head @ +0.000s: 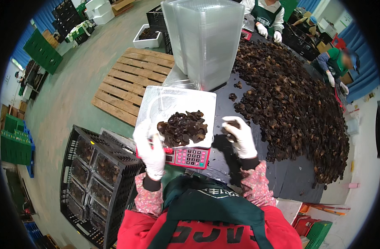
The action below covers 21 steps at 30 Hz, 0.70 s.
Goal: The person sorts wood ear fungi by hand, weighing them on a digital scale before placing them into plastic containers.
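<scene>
A pile of dark wood ear mushrooms (pixel 183 128) lies on the metal pan of a red digital scale (pixel 193 158), seemingly in a clear plastic tray whose outline is washed out by glare. My left hand (pixel 151 152), in a white glove, is at the pan's left edge beside the pile; whether its fingers grip anything is unclear. To the right of the scale, my gloved right hand (pixel 240 137) holds a few dark mushroom pieces (pixel 232 128) over the dark table (pixel 219 146). A large heap of the same mushrooms (pixel 289 102) spreads across the table on the right.
Tall stacks of clear plastic trays (pixel 208 43) stand behind the scale. A black crate (pixel 115 168) of filled clear boxes is at the lower left, near a wooden pallet (pixel 130 81). Two co-workers' gloved hands (pixel 269 33) (pixel 336 82) are across the table.
</scene>
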Each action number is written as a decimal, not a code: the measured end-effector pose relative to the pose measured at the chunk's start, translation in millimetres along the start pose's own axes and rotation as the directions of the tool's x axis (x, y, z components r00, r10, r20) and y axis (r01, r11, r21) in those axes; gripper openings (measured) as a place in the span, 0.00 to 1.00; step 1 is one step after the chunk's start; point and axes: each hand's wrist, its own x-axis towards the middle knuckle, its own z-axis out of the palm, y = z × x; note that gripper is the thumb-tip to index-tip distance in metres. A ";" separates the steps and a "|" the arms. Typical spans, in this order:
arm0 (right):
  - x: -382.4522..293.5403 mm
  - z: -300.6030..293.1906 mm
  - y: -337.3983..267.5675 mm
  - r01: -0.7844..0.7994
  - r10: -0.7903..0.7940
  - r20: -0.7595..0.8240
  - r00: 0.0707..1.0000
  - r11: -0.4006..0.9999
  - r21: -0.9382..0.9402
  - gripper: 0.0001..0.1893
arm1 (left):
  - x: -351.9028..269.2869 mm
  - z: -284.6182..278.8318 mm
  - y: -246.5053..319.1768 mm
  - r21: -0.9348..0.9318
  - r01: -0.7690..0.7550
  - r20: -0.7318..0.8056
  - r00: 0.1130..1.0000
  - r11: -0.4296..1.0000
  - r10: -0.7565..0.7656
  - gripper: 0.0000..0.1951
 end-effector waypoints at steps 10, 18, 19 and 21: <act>-88.1 -183.7 113.1 -0.028 0.130 -0.474 0.871 0.976 0.217 0.11 | 9.1 -71.1 -39.3 -0.488 0.340 -0.323 0.785 0.804 -0.528 0.12; -86.1 -184.4 128.6 -0.029 0.058 -0.630 0.775 0.998 0.055 0.11 | 11.7 -39.5 -40.2 -0.477 0.540 -0.014 0.785 0.694 -0.620 0.12; -83.0 -176.2 122.8 -0.028 0.068 -0.627 0.776 0.997 0.073 0.11 | 8.4 -35.3 -48.3 -0.470 0.635 0.123 0.735 0.613 -0.667 0.14; -70.9 -162.0 113.1 -0.062 0.056 -0.643 0.764 0.998 0.013 0.11 | -1.3 -15.6 -51.3 -0.195 0.553 0.114 0.833 0.810 -0.541 0.15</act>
